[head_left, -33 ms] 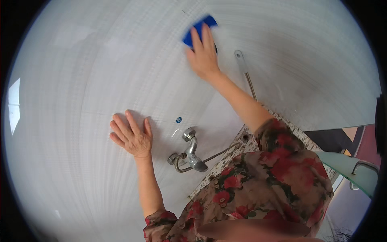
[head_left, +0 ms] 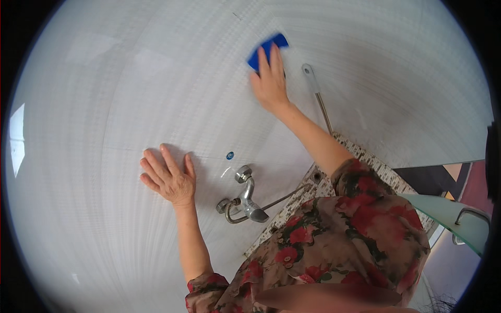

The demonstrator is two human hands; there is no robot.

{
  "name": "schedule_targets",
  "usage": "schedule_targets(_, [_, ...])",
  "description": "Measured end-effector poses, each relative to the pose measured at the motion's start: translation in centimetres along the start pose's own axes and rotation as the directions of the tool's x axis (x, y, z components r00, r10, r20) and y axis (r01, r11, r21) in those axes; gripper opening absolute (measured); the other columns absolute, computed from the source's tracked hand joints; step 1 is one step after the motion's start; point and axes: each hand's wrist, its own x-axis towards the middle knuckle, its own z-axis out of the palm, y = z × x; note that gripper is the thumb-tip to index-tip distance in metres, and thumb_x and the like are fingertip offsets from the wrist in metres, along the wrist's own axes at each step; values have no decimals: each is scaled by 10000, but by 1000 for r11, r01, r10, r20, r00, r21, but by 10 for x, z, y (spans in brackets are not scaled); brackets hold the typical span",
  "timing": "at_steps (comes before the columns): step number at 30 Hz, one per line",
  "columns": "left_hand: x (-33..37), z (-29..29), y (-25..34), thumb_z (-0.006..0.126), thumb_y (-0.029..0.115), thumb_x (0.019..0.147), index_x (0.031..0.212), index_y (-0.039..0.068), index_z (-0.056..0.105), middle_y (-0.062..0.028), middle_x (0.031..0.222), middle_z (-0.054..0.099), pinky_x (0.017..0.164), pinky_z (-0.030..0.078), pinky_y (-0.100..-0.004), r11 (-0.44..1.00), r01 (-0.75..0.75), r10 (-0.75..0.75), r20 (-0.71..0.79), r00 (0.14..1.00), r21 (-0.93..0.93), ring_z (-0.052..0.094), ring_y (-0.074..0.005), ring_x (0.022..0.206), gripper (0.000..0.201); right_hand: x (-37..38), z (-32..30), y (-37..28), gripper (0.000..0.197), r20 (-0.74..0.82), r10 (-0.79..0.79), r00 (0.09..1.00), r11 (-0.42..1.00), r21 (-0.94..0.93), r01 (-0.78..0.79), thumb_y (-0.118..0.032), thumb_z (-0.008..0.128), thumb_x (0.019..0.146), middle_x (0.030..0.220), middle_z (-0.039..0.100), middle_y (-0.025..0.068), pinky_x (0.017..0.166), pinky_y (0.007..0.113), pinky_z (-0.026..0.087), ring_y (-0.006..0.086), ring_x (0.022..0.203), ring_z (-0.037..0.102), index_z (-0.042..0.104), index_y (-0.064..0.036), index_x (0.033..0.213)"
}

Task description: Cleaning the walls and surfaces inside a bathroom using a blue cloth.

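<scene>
My right hand [head_left: 271, 81] is stretched up and presses a blue sponge [head_left: 266, 47] flat against the white tiled wall [head_left: 130, 78]; only the sponge's top edge shows above my fingers. My left hand [head_left: 169, 177] lies flat on the same wall lower down, fingers spread, holding nothing. It rests just left of a chrome tap [head_left: 244, 201].
A small blue dot [head_left: 230, 155] marks the wall above the tap. A thin metal rod with a white end piece [head_left: 313, 86] runs down the wall beside my right forearm. A speckled mosaic strip [head_left: 365, 156] and a greenish glass shelf [head_left: 449, 214] lie at the right.
</scene>
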Motion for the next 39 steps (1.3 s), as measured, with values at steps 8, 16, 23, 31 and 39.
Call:
schedule_targets(8, [0,4,0,486,522,943,1392,62,474,-252,1468,375,1175,98,-497,1000,-6,6,22,1000,4,261,-377,1423,643,-157,16,111,694,103,605,789,796,-64,-602,-333,408,984,1493,143,387,1154,508,171,496,1390,185,145,70,1485])
schedule_targets(16, [-11,9,-6,438,550,953,1377,28,480,-285,1463,356,1170,101,-507,998,-11,8,52,999,57,250,-407,1420,674,-277,45,187,800,113,915,387,394,-41,-918,-557,266,978,1455,314,345,1145,428,245,449,1367,304,226,75,1465])
schedule_targets(23, [-10,15,-9,452,570,948,1361,-20,485,-267,1470,356,1157,187,-486,996,-44,47,-36,998,77,293,-379,1408,721,-399,61,150,795,305,922,-237,-286,128,-949,-633,306,962,1445,459,141,1081,388,348,317,1321,430,304,-27,1477])
schedule_targets(31, [-15,17,-14,426,572,956,1381,-39,432,-303,1476,314,1167,179,-504,992,-103,105,-24,994,75,267,-401,1413,745,-401,41,50,287,611,598,-519,-628,-45,-777,-139,483,927,1048,609,142,766,414,553,270,945,630,527,22,1160])
schedule_targets(39, [-25,25,-10,539,590,896,1348,70,538,-211,1451,413,1128,238,-474,1000,6,-7,-78,997,-8,329,-345,1388,689,-290,28,89,167,566,765,-307,-422,82,-903,36,421,814,768,594,174,520,426,517,295,626,625,556,79,902])
